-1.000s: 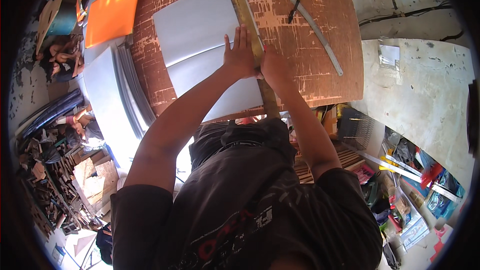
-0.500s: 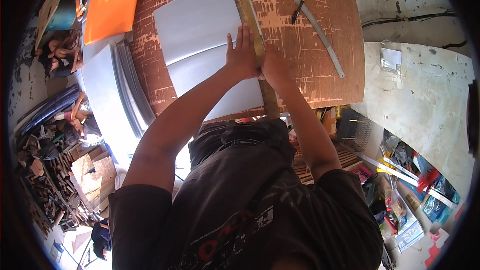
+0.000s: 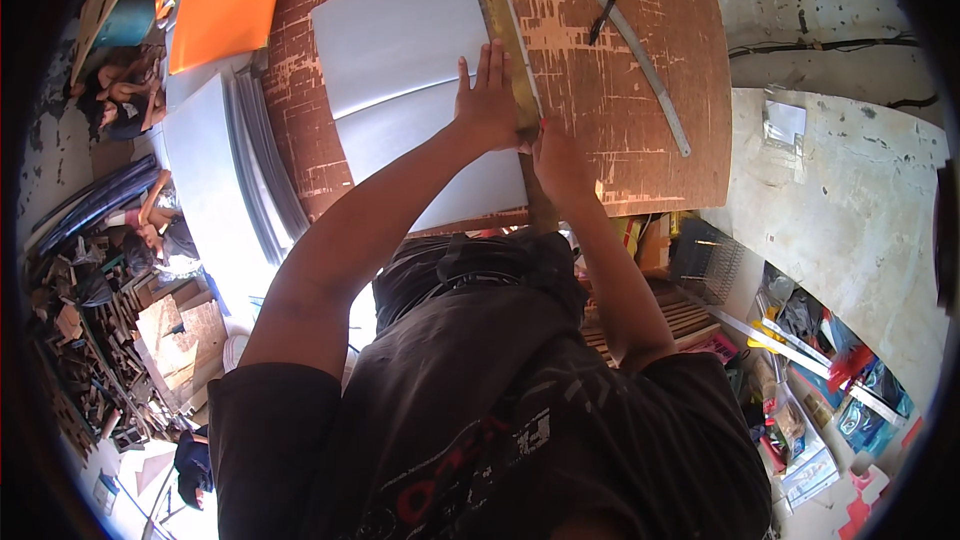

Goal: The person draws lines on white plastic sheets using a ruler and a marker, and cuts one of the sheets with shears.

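Note:
A pale grey sheet (image 3: 400, 60) lies on a worn brown worktable (image 3: 620, 120). A long yellowish wooden straightedge (image 3: 495, 0) runs along the sheet's right edge, from the far side down toward me. My left hand (image 3: 488, 100) presses flat, fingers spread, on the sheet and the straightedge. My right hand (image 3: 560, 165) sits just below and right of it, closed against the straightedge's right edge; a small red-tipped thing shows at its fingers, too small to name.
A thin grey strip (image 3: 630, 40) and a small dark tool (image 3: 603, 18) lie on the table to the right. An orange sheet (image 3: 228, 5) and stacked grey sheets (image 3: 205, 180) lie left. Scrap wood (image 3: 80, 340) covers the floor at left, a crate (image 3: 710, 260) stands right.
Both hands stay at the straightedge; the right hand has slid slightly nearer to me along its edge. The view has shifted a little.

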`<state>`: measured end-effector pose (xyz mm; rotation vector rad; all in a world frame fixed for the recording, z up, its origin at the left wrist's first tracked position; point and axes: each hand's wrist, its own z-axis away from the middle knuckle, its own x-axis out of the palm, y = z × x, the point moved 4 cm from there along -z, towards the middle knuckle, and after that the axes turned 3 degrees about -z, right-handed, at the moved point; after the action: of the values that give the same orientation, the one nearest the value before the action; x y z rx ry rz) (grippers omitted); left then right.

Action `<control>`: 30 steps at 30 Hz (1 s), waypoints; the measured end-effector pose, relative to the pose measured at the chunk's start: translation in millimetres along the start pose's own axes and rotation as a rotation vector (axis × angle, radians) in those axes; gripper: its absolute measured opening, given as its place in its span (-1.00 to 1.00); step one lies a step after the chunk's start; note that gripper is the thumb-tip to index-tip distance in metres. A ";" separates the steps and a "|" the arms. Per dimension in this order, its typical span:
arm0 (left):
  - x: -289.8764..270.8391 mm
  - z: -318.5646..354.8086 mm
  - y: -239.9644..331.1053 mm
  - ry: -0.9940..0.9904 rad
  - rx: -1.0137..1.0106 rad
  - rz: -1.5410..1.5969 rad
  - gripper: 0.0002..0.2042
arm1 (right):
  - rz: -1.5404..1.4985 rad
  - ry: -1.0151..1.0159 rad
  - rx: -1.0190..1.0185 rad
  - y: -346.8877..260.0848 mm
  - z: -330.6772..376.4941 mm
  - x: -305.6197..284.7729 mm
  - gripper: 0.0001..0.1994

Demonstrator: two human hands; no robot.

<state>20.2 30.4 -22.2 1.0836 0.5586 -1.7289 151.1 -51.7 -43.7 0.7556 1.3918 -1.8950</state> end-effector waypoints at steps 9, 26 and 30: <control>-3.9 2.8 0.6 -0.053 0.002 -0.064 0.41 | 0.064 -0.106 0.074 19.6 69.0 -2.9 -0.77; -5.7 5.1 0.0 -0.035 -0.021 -0.100 0.46 | 0.062 -0.167 0.106 50.9 169.8 -14.5 -0.82; -9.9 5.2 2.3 -0.057 -0.015 -0.125 0.46 | 0.078 -0.157 0.066 54.6 173.4 -32.9 -0.80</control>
<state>21.3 30.4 -10.8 1.0034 0.6139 -1.8551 202.5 -224.6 -3.7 0.6679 1.1922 -1.9039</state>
